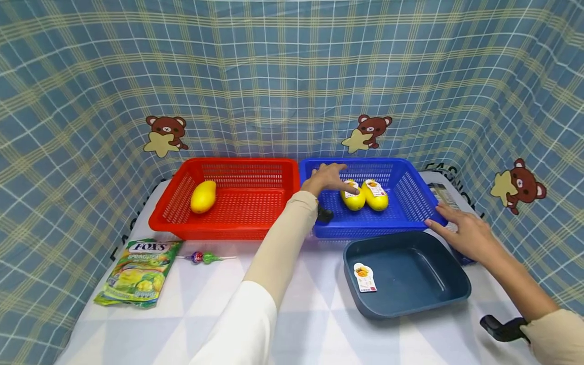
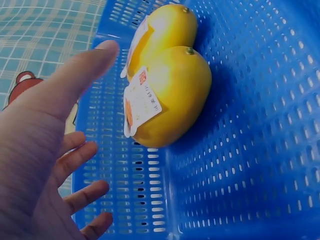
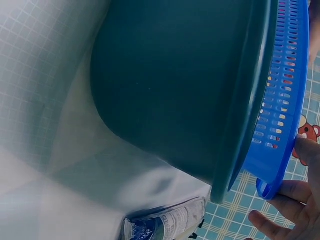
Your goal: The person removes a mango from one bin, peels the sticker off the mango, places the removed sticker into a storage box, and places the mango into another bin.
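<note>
My left hand (image 1: 326,178) reaches over the blue basket (image 1: 319,234), fingers spread and holding nothing. Just beyond its fingertips, a yellow mango (image 2: 175,95) with a white label lies against a second labelled mango (image 2: 172,25) inside that basket. In the left wrist view the thumb hovers beside the labels, apart from the fruit. At the basket's front right corner my right hand (image 1: 467,235) touches the rim with thumb and fingers loosely extended. A dark teal basin (image 1: 401,276) sits in front of the basket, with a fruit label (image 1: 365,278) stuck inside it.
To the left stands a red basket (image 1: 228,234) holding one unlabelled mango (image 1: 203,196). Before it lie a green Fox's candy bag (image 1: 141,274) and two lollipops (image 1: 203,257). A shiny package (image 3: 170,220) lies at the right, partly hidden. Plaid cloth (image 1: 264,76) walls the back and sides.
</note>
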Tool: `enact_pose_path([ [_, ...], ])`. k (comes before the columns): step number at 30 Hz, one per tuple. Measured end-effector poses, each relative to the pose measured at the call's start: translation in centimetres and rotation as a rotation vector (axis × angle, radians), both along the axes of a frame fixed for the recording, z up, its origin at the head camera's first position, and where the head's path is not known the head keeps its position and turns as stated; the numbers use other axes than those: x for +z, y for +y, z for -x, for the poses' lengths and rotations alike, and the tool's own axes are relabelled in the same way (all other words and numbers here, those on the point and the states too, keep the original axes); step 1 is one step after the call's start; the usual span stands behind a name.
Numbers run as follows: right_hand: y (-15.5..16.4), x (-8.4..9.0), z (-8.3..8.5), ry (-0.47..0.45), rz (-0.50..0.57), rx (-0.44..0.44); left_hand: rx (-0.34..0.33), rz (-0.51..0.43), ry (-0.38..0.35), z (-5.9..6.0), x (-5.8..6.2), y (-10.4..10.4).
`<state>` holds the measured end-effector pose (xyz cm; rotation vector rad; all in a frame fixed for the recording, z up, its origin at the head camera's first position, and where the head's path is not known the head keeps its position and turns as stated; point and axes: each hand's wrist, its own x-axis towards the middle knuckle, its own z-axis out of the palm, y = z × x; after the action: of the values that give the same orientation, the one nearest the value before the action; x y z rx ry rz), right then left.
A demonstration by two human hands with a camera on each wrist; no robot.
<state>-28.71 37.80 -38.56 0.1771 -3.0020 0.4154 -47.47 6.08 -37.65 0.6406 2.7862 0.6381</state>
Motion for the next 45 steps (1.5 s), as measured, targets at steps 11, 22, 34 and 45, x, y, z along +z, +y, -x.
enact_pose_path([
  [11,-0.1,-0.2,0.1,0.028,0.018,-0.006,-0.014,0.146,-0.071,0.2,-0.6,0.9],
  [22,-0.5,-1.2,-0.3,0.074,0.052,-0.023,0.002,0.116,-0.138,0.3,-2.3,1.5],
  [34,0.0,-1.0,0.0,0.074,0.043,-0.028,-0.184,0.091,-0.098,1.5,-2.0,1.6],
  [45,-0.4,-1.6,-0.4,0.119,0.062,-0.02,-0.252,0.173,-0.03,1.5,-2.6,2.6],
])
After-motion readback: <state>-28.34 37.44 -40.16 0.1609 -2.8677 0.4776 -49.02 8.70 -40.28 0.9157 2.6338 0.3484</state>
